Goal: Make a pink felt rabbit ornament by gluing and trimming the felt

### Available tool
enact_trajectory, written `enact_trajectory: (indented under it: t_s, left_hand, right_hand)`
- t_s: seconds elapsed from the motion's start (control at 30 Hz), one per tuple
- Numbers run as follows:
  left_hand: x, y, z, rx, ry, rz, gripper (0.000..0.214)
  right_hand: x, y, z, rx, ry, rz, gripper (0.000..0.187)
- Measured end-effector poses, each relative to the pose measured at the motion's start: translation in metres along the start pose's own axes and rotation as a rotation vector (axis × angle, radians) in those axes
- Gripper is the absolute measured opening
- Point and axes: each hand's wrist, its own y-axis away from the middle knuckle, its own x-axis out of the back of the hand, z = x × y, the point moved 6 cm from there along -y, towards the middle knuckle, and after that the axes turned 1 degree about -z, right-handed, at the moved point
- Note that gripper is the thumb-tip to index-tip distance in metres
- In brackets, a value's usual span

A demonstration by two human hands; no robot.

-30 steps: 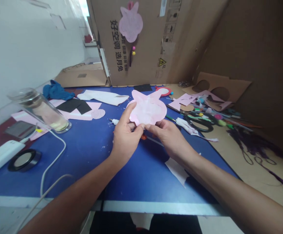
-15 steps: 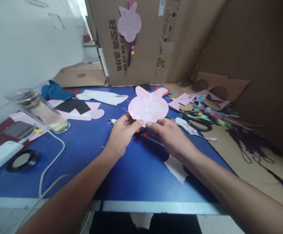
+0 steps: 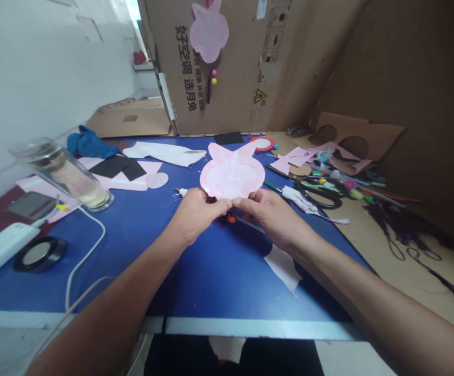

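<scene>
A pink paper cutout [image 3: 233,175] is held above the blue tabletop [image 3: 219,282], its broad face turned to view. Its outline is rounded at the sides and waved along the lower edge, and it is topped by two ear-like lobes — parted by a wide notch. Across the middle a whitish, slightly mottled patch is seen, bordered by clearer pink. The bottom edge is pinched by the left hand [image 3: 198,213] and the right hand [image 3: 272,213], their thumbs nearly meeting in front and their other fingers curled behind. Just below the thumbs an orange bead [image 3: 231,218] is seen; whether it is attached to the cutout cannot be told. A similar pink shape [image 3: 209,37] is displayed on the cardboard panel [image 3: 230,115] behind — upright, with two lobes as well.
</scene>
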Motion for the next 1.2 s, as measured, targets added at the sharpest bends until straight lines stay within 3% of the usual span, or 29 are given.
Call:
enact_trajectory:
  t_s: [0.23,0.47,0.53,0.67,0.77,0.87,1.03,1.2]
  left_hand:
    - [0.002,0.002,0.007,-0.047,-0.177,-0.036,0.015]
    - [0.008,0.001,0.006,-0.027,-0.178,0.086,0.019]
    - [0.011,0.000,0.008,-0.060,-0.105,0.103,0.024]
    - [0.017,-0.002,0.018,-0.138,0.064,0.128,0.033]
    - [0.021,0.000,0.025,-0.113,0.097,0.156,0.034]
    - [0.025,0.003,0.033,-0.095,0.097,0.180,0.032]
    - [0.029,0.007,0.047,-0.120,0.141,0.214,0.036]
    - [0.030,0.007,0.057,-0.126,0.151,0.203,0.027]
  right_hand:
    - [0.002,0.000,0.001,-0.001,0.047,-0.024,0.015]
    - [0.001,-0.001,-0.003,0.047,0.096,-0.080,0.020]
    - [0.009,-0.001,-0.008,0.115,0.223,-0.047,0.025]
    - [0.027,0.002,-0.016,0.221,0.743,0.098,0.022]
    - [0.026,0.003,-0.006,0.175,1.018,0.033,0.020]
    - [0.021,0.003,0.008,0.116,1.170,-0.049,0.020]
    - [0.016,0.002,0.015,0.117,1.303,-0.060,0.026]
    - [0.031,-0.001,0.014,0.106,1.409,-0.026,0.027]
